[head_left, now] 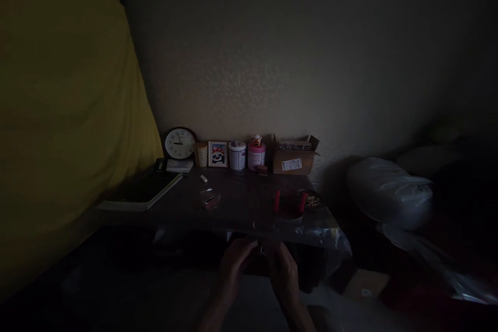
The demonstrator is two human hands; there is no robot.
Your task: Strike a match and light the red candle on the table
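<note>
The scene is very dark. My left hand (237, 256) and my right hand (282, 265) are close together just in front of the table's front edge, fingers bent toward each other. A small thing with a pale glint lies between the fingertips, too dark to make out. Beyond my right hand, two red upright cylinders (302, 201) stand on the table (241, 207), beside a round dish of small pale sticks (313, 200). A small clear container (210, 200) sits left of them, with a small white object (204, 179) behind it.
Along the wall stand a clock (179, 143), a tan cup (201, 155), a framed panda picture (218, 155), a white tin (237, 156), a pink-lidded tin (256, 157) and an open cardboard box (293, 162). A large book (143, 192) lies left; a plastic bag (389, 192) is right.
</note>
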